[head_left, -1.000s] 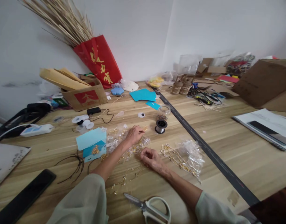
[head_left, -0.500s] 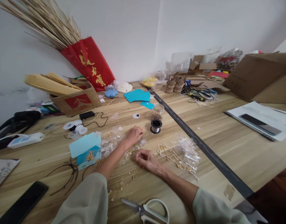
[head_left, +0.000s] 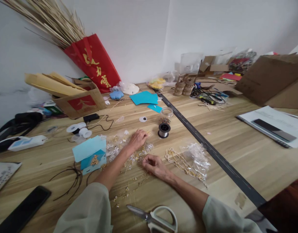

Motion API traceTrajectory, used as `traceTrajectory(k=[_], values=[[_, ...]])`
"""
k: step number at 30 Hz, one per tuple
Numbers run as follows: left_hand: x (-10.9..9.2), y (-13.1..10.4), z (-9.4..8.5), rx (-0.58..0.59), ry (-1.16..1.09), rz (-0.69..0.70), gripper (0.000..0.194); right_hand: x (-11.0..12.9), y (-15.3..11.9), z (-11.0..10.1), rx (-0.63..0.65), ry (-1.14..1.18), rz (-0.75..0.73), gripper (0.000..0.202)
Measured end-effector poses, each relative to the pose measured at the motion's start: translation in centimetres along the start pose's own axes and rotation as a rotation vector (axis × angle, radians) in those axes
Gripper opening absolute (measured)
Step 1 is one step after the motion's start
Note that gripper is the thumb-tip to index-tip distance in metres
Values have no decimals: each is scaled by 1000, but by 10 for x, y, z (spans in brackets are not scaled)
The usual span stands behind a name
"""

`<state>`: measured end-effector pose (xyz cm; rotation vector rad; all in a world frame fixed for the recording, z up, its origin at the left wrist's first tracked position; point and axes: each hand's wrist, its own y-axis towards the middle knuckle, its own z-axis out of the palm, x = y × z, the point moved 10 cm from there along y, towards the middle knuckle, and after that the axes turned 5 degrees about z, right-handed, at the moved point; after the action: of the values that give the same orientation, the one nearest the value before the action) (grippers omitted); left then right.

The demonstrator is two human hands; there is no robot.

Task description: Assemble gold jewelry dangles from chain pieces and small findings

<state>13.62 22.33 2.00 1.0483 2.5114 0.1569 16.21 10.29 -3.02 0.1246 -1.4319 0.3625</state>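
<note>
My left hand (head_left: pixel 138 139) reaches over small gold and silver jewellery findings (head_left: pixel 136 157), its fingers curled down and together at the table near some tiny gold pieces. What its fingertips hold, if anything, is too small to make out. Closer to me, my right hand (head_left: pixel 155 165) is closed in a pinch, resting on its side by the findings; the thing in the pinch is hidden. A thin gold beaded chain (head_left: pixel 127 193) lies below, its far end close to the right hand. Right of that hand are more gold and silver chains (head_left: pixel 185 167).
Scissors (head_left: pixel 154 217) lie at the front edge. A wire spool (head_left: pixel 164 130) stands beyond my hands, beside a bead jar (head_left: pixel 165 119). Blue cards (head_left: pixel 89 149) and dark cords (head_left: pixel 74 176) are to the left, a plastic bag (head_left: pixel 197 155) to the right.
The left hand has shifted slightly, its fingers a little farther back over the gold pieces. My right hand keeps its pinch in nearly the same place. The whole view has moved a little.
</note>
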Motion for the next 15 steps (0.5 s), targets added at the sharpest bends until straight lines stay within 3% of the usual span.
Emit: traceTrajectory(k=[5, 15], values=[[19, -8, -14, -22, -42, -86, 13, -1, 1, 0, -4, -9, 10, 29], [13, -7, 8, 55, -3, -48, 18, 1, 0, 0, 0, -18, -5, 30]])
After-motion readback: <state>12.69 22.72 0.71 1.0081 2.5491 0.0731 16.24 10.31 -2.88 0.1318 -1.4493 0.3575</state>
